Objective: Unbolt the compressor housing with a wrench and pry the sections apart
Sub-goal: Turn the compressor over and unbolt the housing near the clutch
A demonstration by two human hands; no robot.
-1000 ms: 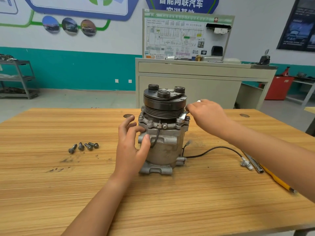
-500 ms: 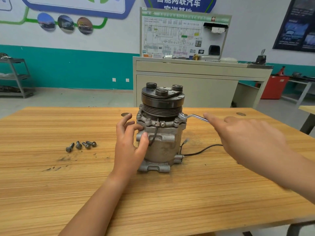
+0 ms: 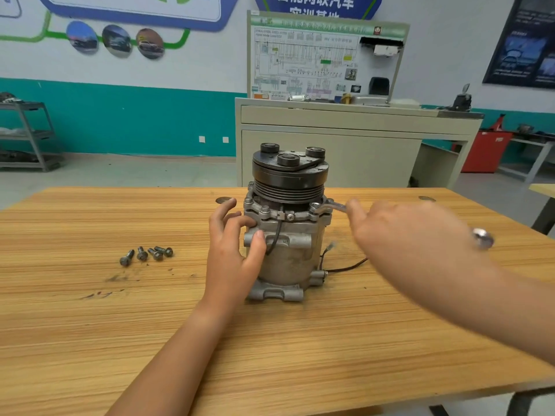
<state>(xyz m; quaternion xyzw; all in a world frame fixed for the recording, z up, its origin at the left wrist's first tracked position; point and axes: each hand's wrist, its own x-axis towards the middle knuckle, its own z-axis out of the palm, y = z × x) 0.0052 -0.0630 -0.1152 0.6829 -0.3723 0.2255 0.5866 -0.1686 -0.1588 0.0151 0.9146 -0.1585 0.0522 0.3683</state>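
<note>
Teal-and-white walls close off this workshop, and behind the compressor [image 3: 286, 235] stands a pale cabinet [image 3: 330, 151] carrying a wiring-diagram board [image 3: 324, 61]. Nearer, a wooden counter [image 3: 90, 325] holds the job itself: the compressor sits upright at its middle, black pulley [image 3: 289, 181] on top. The left hand [image 3: 237, 250] grips the compressor's left flank, fingers curled round the casting and thumb across its front, to brace it. The right hand [image 3: 405, 238], blurred by motion, has the wrench [image 3: 329, 208] in its grasp to the compressor's right, forefinger laid along the shank. How tightly the other fingers curl I cannot tell. The ring end sits over a bolt at the right of the flange under the pulley. Four loose bolts [image 3: 147, 254] lie in a row well to the compressor's left, and others show in the flange, so I judge the unbolting is under way and prying has not begun. The next move calls for a firm brace on the body and the ring kept square on the head, or it may slip. As for writing, a blue wall sign [image 3: 318, 4] above the compressor shows white Chinese characters, cropped, seemingly 网联汽车. The board's print is too small to read beyond "HV", and I see no brand on the compressor.
</note>
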